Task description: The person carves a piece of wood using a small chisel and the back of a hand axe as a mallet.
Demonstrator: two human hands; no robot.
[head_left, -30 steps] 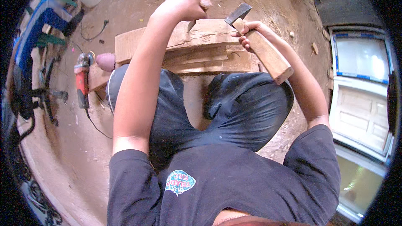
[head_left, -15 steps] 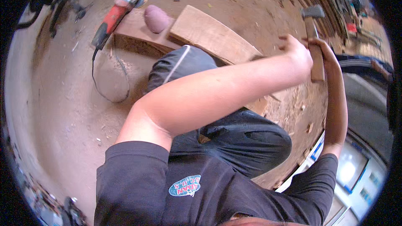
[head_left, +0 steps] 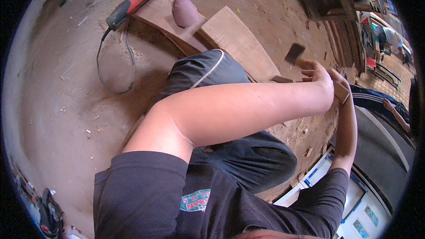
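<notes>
My left hand [head_left: 318, 79], fingers bent, is over the right end of a pale timber block [head_left: 234, 35], beside a flat dark piece [head_left: 281, 79]; what it grips is hidden. Just behind it, my right hand [head_left: 337, 79] is closed on the wooden handle [head_left: 341, 92] of a hammer-like tool, whose dark head [head_left: 294, 53] is blurred above the timber. The handle is partly hidden by my left hand. The timber lies by my knee on the floor, touching a reddish board [head_left: 155, 15] that bears a pink rounded object [head_left: 186, 12].
A red angle grinder [head_left: 137, 1] with a looped cord lies at upper left. Stacked wood [head_left: 341, 40] stands at upper right. Another person's hand and forearm [head_left: 396, 113] show at the right edge. A white panelled door or frame [head_left: 363, 214] is at lower right.
The view has swung round since a second earlier. From half a second earlier, the hammer head has moved left and down toward the timber, and my left hand has moved slightly lower.
</notes>
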